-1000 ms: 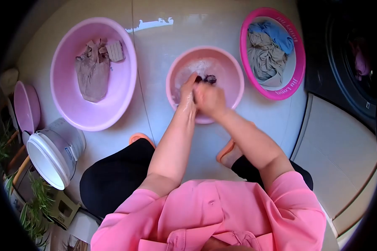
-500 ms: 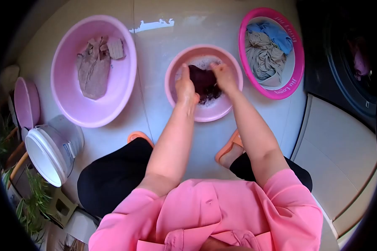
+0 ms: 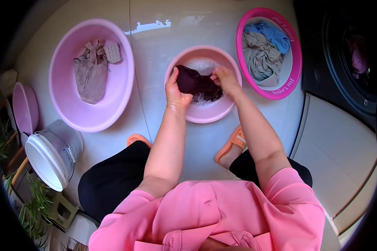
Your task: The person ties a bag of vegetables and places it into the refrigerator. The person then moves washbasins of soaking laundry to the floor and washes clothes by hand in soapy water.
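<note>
A dark maroon cloth [image 3: 192, 80] is stretched between my two hands over a small pink basin [image 3: 205, 117]. Soapy water [image 3: 202, 63] with white suds shows around it. My left hand [image 3: 176, 90] grips the cloth's left end, thumb up along its edge. The right end is pinched in the fingers of my right hand [image 3: 226, 80], near the basin's right rim. Part of the cloth hangs down into the suds.
At the left, a large pink basin [image 3: 120, 98] holds a beige garment [image 3: 90, 77]. A white bucket [image 3: 71, 140] lies tilted below it, near plants [image 3: 35, 205]. At the right are a magenta-rimmed basin [image 3: 240, 50] with grey and blue clothes and a dark front-loading machine [image 3: 318, 83].
My left hand has moved left with the cloth, which is now spread wider. My right hand's fingers have closed on its other end.
</note>
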Motion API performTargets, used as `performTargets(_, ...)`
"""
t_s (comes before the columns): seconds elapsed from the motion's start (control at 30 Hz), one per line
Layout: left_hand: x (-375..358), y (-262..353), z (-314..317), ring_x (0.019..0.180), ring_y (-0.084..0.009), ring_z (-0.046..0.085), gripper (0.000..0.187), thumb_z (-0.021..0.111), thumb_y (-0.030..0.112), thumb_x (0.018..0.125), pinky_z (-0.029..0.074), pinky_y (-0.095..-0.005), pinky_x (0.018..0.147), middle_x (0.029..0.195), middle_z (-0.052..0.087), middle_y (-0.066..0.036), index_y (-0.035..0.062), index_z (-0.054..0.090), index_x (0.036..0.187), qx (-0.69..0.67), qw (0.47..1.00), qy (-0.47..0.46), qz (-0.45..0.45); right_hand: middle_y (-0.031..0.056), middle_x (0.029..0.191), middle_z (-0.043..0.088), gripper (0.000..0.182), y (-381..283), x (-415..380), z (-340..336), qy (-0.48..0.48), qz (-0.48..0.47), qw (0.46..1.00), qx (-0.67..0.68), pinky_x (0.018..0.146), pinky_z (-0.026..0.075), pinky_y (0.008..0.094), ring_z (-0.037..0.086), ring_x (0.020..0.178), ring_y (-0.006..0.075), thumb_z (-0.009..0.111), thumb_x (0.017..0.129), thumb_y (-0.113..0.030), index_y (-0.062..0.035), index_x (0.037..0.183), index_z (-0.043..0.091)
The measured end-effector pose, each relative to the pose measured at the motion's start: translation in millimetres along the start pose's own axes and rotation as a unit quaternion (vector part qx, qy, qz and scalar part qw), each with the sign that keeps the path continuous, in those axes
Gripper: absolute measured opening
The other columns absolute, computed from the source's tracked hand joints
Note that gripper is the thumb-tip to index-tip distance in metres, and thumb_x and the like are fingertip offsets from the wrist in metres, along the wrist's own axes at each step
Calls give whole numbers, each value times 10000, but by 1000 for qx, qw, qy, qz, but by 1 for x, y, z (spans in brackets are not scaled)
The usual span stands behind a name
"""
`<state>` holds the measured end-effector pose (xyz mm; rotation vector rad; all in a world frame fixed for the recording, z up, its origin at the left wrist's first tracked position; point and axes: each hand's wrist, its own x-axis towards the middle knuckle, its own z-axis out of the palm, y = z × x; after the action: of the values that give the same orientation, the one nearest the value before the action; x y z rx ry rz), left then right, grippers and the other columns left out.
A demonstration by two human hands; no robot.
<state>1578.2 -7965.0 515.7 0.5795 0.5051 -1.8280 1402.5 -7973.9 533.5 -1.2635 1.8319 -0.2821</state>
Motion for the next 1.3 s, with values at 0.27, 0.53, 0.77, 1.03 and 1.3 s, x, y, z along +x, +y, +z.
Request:
performTargets(0.27, 8, 2, -5, 965, -267, 565, 270, 513, 291, 875, 439, -425, 886, 1013, 602, -90, 79, 562, 1034, -75, 997, 3, -35, 29, 845, 626, 266, 7, 0, 3, -270, 129, 902, 312, 690, 456, 245, 573, 734, 108, 567, 865, -292, -41, 930, 625)
performTargets(0.53, 25, -24, -18, 736, -78, 528, 180, 526, 196, 889, 404, -219, 542, 924, 590, -11, 48, 562, 984, 329, 912, 197, 145, 212, 833, 606, 215, -17, -5, 54, 42, -131, 961, -240, 720, 452, 467, 581, 795, 392, 526, 826, -251, -47, 858, 586)
performTargets(0.77, 33, -26, -24, 725, -153, 571, 241, 561, 257, 880, 469, -298, 559, 851, 607, -59, 33, 573, 967, 240, 943, 179, 147, 162, 769, 623, 224, -45, -10, 42, 59, -68, 975, -204, 637, 465, 461, 591, 673, 365, 548, 787, -275, -59, 750, 597)
performTargets(1.03, -6, -28, 15, 703, -171, 571, 249, 529, 274, 868, 470, -316, 549, 810, 584, -76, 30, 576, 886, 235, 958, 164, -28, 178, 637, 588, 320, -63, -15, 45, 129, -67, 977, -154, 571, 465, 474, 590, 590, 357, 465, 837, -286, -41, 682, 600)
performTargets(1.3, -11, -38, 20, 560, -164, 531, 192, 500, 228, 875, 430, -293, 450, 698, 538, -40, 54, 559, 820, 187, 966, 178, -27, 168, 649, 588, 241, -58, -33, 44, 159, -172, 954, -186, 530, 467, 450, 587, 580, 350, 475, 822, -246, -83, 678, 577)
